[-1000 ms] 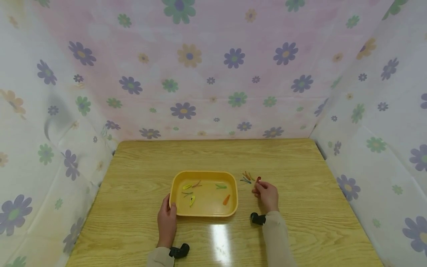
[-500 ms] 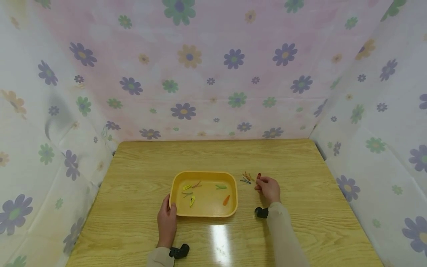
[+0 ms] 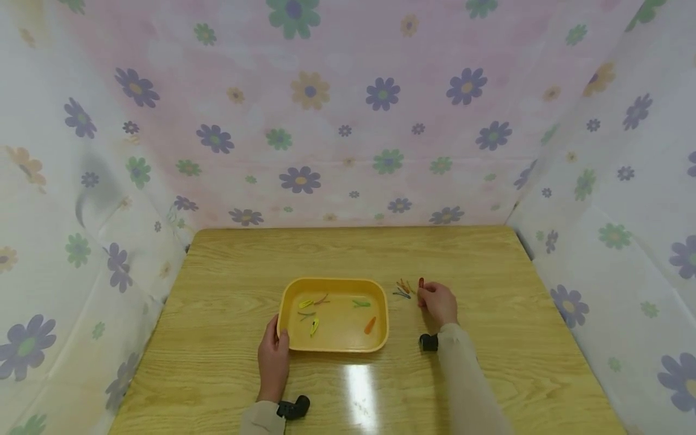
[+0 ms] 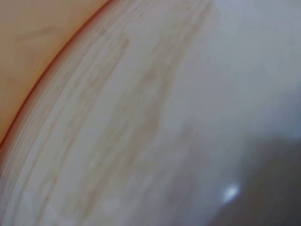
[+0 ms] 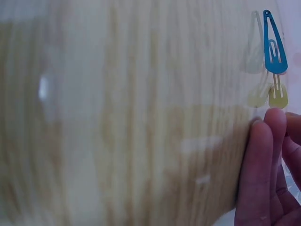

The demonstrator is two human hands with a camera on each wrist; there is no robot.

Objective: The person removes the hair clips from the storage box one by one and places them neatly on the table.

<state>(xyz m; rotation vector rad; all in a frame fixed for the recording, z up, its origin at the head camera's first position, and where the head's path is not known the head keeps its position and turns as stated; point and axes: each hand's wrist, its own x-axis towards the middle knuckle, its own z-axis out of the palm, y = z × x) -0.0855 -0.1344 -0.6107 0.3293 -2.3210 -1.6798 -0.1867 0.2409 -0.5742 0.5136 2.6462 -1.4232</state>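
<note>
My left hand (image 3: 273, 362) holds the near left corner of a yellow plastic tray (image 3: 339, 339), thumb on the rim. Just right of the tray, my right hand (image 3: 439, 303) pinches a red snap hair clip (image 3: 421, 282) between thumb and fingers. Beside those fingertips lies a small pile with a blue hair clip (image 3: 401, 293) and orange-brown clips (image 3: 403, 286). The right wrist view shows the blue hair clip (image 5: 277, 67) and a yellow clip (image 5: 278, 100) beyond the fingers; the red clip is hidden there. The left wrist view shows only tabletop and the tray's edge (image 4: 28, 56).
Inside the tray lie several clips, among them a yellow clip (image 3: 314, 327), an orange clip (image 3: 370, 325) and a green clip (image 3: 361, 304). The wooden table (image 3: 244, 260) is enclosed by flowered cloth (image 3: 348, 109) at the back and sides.
My right hand has shifted slightly forward and to the right, carrying the red hair clip a little forward. My left hand and the tray stay put.
</note>
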